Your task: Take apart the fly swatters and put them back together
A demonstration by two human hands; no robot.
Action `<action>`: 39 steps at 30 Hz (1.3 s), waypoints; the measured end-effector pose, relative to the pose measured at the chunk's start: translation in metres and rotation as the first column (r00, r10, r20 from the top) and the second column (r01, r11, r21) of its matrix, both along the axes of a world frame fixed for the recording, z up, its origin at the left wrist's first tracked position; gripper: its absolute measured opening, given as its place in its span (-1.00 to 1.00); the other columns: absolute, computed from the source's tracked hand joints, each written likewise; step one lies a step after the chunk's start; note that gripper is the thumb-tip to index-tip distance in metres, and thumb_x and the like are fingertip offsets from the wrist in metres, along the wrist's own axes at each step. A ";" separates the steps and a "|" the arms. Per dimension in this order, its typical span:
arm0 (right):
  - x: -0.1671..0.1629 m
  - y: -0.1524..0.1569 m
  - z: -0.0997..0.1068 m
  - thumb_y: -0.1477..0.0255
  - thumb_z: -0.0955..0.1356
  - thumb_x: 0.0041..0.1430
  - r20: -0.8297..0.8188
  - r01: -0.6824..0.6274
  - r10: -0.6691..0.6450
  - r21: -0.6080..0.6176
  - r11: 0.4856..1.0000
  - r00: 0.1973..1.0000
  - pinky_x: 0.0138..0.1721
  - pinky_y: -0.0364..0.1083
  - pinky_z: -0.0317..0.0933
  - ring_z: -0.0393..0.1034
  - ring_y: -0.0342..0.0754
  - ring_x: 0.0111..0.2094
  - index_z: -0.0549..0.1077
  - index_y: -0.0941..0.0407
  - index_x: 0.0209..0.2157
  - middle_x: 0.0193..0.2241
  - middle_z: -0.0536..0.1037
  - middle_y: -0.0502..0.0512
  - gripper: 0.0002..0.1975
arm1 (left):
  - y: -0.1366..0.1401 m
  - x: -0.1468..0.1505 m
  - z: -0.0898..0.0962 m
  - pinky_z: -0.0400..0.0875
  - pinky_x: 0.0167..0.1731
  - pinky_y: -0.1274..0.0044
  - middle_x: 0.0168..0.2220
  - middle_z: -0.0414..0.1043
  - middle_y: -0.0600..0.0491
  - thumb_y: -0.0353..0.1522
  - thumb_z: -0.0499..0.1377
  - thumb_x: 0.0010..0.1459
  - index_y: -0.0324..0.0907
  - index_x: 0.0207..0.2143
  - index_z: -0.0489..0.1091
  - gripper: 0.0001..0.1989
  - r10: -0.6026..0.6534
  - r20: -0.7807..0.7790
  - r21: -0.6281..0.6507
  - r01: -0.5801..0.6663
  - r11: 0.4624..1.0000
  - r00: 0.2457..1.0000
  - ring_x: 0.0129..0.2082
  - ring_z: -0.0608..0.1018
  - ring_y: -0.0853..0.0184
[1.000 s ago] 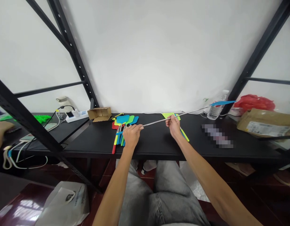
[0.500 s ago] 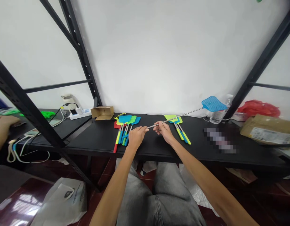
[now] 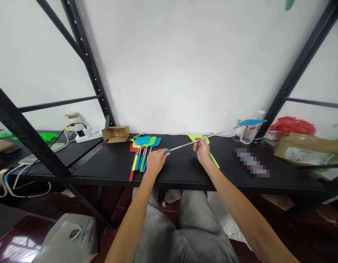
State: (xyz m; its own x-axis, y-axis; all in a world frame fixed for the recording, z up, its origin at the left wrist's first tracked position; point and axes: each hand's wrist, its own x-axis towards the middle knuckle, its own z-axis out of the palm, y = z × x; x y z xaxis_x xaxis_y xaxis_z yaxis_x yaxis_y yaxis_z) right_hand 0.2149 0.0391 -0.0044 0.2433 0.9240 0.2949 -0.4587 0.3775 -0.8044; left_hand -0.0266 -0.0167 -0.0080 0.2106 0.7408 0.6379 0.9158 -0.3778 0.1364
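Note:
A blue fly swatter (image 3: 182, 146) with a long metal rod slants up to the right between my hands. My left hand (image 3: 156, 160) is closed around its blue handle, and my right hand (image 3: 203, 150) pinches the rod farther along. The blue paddle, seen nearly edge-on, hangs in front of a clear plastic bottle (image 3: 247, 136). Left of my left hand lies a fan of several swatters with red, yellow, green and blue parts, among them a red handle (image 3: 132, 171). Beneath my right hand are more swatters, one with a yellow-green handle (image 3: 214, 160), partly hidden.
On the black table (image 3: 174, 171) stands an open cardboard box (image 3: 115, 134) at back left. A brown parcel (image 3: 306, 151) and red plastic bag (image 3: 293, 126) lie at right. Black metal posts rise on both sides. A power strip (image 3: 89, 136) and another person's arm (image 3: 0, 151) are at left.
My right hand has slid right along the rod, away from my left hand. More of the blue handle shows, and the paddle has turned from showing its face to nearly edge-on.

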 end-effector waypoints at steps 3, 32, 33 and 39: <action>0.023 0.005 0.005 -0.08 0.45 -0.03 -0.020 0.092 -0.092 -0.006 0.996 0.996 -0.65 -0.18 -0.01 0.11 -0.23 -0.66 0.47 0.11 -0.39 -0.67 0.28 -0.12 -0.50 | -0.004 0.000 0.002 0.29 -0.32 0.53 -0.17 0.60 0.00 -0.10 -0.03 0.37 -0.03 -0.04 0.48 -0.63 -0.027 0.008 -0.053 0.027 0.998 1.000 -0.19 0.60 0.25; -0.045 -0.018 0.005 -0.12 0.31 0.13 0.281 -0.080 0.063 0.050 0.996 0.958 -0.59 -0.15 0.11 0.17 -0.17 -0.60 0.33 0.04 -0.40 -0.61 0.21 -0.10 -0.52 | -0.001 0.001 -0.004 0.27 -0.34 0.55 -0.31 0.60 -0.01 -0.03 -0.08 0.36 -0.01 0.02 0.47 -0.54 -0.130 0.117 -0.126 0.144 0.982 0.985 -0.30 0.60 0.22; -0.053 -0.021 0.000 -0.12 0.31 0.14 0.300 -0.100 0.085 0.035 0.994 0.950 -0.59 -0.15 0.11 0.18 -0.17 -0.59 0.35 0.04 -0.38 -0.59 0.24 -0.09 -0.52 | -0.002 0.001 -0.003 0.27 -0.35 0.55 -0.32 0.60 -0.01 -0.04 -0.08 0.36 -0.01 0.01 0.47 -0.55 -0.132 0.116 -0.127 0.147 0.981 0.984 -0.30 0.60 0.23; -0.068 -0.033 -0.008 -0.07 0.32 0.16 0.323 -0.227 0.222 -0.021 0.974 0.920 -0.59 -0.16 0.10 0.18 -0.18 -0.58 0.45 0.06 -0.27 -0.57 0.28 -0.07 -0.54 | -0.005 -0.001 -0.001 0.25 -0.36 0.55 -0.35 0.59 -0.01 -0.03 -0.12 0.37 -0.02 -0.03 0.48 -0.53 -0.149 0.114 -0.121 0.162 0.979 0.982 -0.32 0.60 0.22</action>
State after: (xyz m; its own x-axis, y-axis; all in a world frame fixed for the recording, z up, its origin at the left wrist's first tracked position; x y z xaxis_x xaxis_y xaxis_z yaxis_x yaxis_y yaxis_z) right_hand 0.1473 0.0058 -0.0120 -0.0803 0.9378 0.3378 -0.2510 0.3089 -0.9174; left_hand -0.0280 -0.0216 -0.0087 0.2672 0.7817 0.5635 0.8255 -0.4874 0.2846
